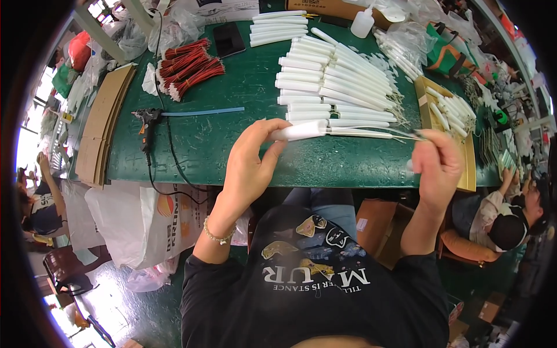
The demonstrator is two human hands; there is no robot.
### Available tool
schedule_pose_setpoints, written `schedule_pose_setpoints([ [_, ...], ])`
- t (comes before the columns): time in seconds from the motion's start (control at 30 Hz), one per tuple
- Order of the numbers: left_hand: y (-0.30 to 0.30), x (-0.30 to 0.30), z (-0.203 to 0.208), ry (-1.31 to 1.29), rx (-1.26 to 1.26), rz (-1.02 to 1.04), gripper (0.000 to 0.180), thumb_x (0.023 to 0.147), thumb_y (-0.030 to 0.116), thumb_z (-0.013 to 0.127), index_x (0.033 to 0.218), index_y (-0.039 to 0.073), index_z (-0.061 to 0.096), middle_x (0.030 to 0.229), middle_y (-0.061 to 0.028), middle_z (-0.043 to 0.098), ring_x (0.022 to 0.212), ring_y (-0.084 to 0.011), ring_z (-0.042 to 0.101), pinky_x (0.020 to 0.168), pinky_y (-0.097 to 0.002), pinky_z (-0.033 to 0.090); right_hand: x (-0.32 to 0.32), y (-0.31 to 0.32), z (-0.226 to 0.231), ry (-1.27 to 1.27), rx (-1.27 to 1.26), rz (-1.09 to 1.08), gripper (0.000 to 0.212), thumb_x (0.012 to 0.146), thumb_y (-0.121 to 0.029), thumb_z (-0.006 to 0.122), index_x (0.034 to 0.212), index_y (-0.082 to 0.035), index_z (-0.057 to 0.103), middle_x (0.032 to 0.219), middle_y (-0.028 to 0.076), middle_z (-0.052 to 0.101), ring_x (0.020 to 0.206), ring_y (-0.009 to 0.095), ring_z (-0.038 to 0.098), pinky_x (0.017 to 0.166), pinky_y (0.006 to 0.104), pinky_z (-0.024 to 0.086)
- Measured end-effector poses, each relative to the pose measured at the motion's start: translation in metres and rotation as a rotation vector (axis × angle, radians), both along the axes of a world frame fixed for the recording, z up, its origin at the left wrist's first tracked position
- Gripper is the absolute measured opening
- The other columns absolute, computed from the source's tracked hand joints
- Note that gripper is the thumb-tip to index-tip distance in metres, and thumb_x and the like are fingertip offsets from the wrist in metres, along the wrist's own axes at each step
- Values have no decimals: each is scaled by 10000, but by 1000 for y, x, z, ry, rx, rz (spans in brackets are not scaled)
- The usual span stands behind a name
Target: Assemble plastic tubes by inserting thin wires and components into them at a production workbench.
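My left hand (pixel 253 152) grips a white candle-shaped tube (pixel 307 130) between fingers and thumb, just above the front part of the green table. From the tube's right end a narrower white piece (pixel 360 133) sticks out, with thin wires (pixel 406 137) trailing from it. My right hand (pixel 439 165) is closed in a pinch on the far end of those wires. Just behind lies a big stack of similar white tubes (pixel 307 75), many with a narrower piece and wire ends pointing right.
On the green table (pixel 232 156) lie a glue gun (pixel 148 124) with a blue stick, bundles of red wires (pixel 191 69), a black phone (pixel 228 39) and more white tubes (pixel 278 28). Flat cardboard (pixel 107 124) stands left, a yellow box (pixel 426 110) right. A co-worker (pixel 493 226) sits at right.
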State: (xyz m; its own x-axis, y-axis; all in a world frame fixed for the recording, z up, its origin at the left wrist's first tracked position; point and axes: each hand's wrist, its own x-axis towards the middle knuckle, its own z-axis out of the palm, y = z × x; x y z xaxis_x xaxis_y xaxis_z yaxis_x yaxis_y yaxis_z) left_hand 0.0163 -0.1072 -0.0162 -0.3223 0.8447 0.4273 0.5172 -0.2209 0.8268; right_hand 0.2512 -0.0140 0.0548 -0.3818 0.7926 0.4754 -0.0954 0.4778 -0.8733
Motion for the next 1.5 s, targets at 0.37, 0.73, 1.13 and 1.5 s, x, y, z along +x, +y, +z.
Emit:
schedule_pose_setpoints([
  [0.37,0,22,18,18,-67,-239,193,706,68,633,888,36,576,716,-96,563,552,-209,511,504,-280,414,-6,0,-16,-446,261,67,123,748,16,577,865,12,614,632,8,485,512,47,376,443,183,260],
  [0.73,5,25,23,17,-214,-331,154,766,126,575,892,40,550,704,-108,559,606,-260,544,537,-318,414,4,2,-21,-457,257,67,119,740,14,583,854,3,614,637,25,512,513,70,399,449,195,281],
  [1.13,12,29,23,79,-181,-370,135,756,132,581,856,43,565,711,-98,558,608,-276,540,544,-326,423,5,5,-24,-514,304,109,124,717,2,600,840,-5,616,641,54,545,527,127,471,466,230,349],
  [1.5,24,31,19,368,-31,-400,151,752,158,586,836,33,566,690,-98,547,614,-279,537,524,-351,414,-2,-11,-32,-563,119,209,343,823,-10,413,1164,5,454,744,78,482,630,162,454,584,250,379],
])
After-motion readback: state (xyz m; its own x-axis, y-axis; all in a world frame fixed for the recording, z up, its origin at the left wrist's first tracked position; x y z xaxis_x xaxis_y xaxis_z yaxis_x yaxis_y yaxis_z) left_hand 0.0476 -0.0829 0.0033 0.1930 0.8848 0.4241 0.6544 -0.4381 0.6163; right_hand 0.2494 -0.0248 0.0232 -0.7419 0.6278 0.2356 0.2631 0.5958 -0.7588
